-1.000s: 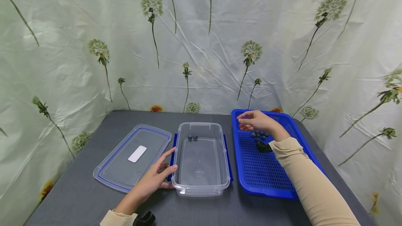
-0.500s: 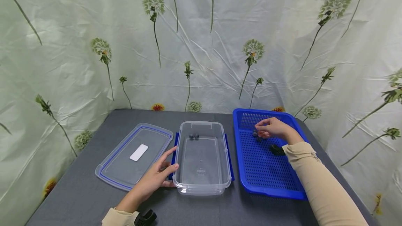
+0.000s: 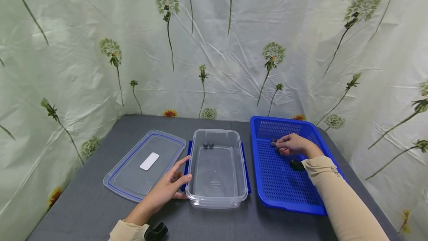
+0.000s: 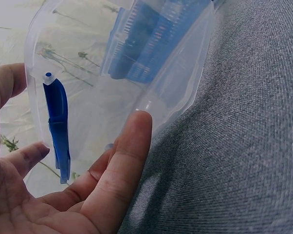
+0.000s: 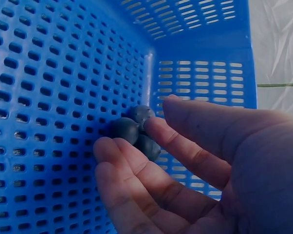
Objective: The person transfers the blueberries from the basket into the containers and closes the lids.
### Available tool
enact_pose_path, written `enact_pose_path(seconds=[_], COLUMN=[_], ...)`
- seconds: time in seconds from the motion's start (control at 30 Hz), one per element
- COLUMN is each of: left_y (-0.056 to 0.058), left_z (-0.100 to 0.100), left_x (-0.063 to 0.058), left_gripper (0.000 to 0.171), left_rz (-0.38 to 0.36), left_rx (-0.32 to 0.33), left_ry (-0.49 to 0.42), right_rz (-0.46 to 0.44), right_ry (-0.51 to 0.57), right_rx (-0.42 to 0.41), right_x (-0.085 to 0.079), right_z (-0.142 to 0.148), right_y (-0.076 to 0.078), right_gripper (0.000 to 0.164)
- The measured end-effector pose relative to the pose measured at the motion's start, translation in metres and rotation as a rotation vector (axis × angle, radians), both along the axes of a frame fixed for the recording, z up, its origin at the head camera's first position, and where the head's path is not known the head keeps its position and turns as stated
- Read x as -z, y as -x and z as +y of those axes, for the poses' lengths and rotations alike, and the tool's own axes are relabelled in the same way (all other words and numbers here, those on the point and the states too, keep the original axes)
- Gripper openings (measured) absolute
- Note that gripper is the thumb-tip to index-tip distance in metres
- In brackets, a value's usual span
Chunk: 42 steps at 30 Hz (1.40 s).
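While the left hand (image 3: 165,188) rested against the left side of the clear plastic box (image 3: 215,174), its fingers were spread out and mostly straight. The thumb and the pointing finger touched the top edge, and the other fingers sat lower down by the blue clip (image 4: 60,119). The box stood upright in the middle of the table (image 3: 180,224), with no lid on it. Two small blueberries (image 3: 211,145) sat side by side on its bottom, close to the far end.

The right hand (image 3: 295,144) was down inside the blue basket (image 3: 281,185), near the far end. Its fingers were softly bent around three blueberries (image 5: 124,130) that huddled together in the basket. The thumb stuck out by itself, away from the berries, and no berry was pinched. The fingertips were very close to the berries, but it was hard to tell if they touched.

The basket had lots of little holes and stood to the right of the box. The clear lid (image 3: 133,177) lay flat on the left, with a blue ring near its edge and a white sticker (image 3: 149,161) on it. Behind everything hung a pale curtain (image 3: 230,70) with dandelions on it.
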State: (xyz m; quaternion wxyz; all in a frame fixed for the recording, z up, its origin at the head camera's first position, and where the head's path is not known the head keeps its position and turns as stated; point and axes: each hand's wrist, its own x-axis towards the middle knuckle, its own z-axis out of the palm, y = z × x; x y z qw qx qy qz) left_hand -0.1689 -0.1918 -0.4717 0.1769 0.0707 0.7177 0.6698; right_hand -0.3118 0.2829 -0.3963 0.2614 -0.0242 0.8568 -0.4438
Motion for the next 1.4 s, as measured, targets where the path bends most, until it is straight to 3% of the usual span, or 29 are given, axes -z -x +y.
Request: enact_pose_path(seconds=[0.37,0.83,1.1,1.4], left_y=[0.000,-0.001,-0.001,0.000], left_z=[-0.001,0.000,0.000,0.001], left_x=[-0.002,0.000,0.000,0.000], left_gripper=[0.072,0.072,0.072,0.072], left_rz=[0.004,0.010,0.007,0.005], left_rx=[-0.014,0.000,0.003,0.002], left_ry=[0.013,0.003,0.006,0.005], right_rz=[-0.015,-0.005,0.005,0.034], right_ry=[0.027,0.032,-0.008,-0.006], right_rx=[-0.029,0.019,0.013,-0.013], right_x=[0.007,0.012,0.008,0.004], right_z=[0.000,0.002,0.004,0.002], right_y=[0.006,0.002,0.000,0.001], right_gripper=[0.041,0.040,0.043,0.035])
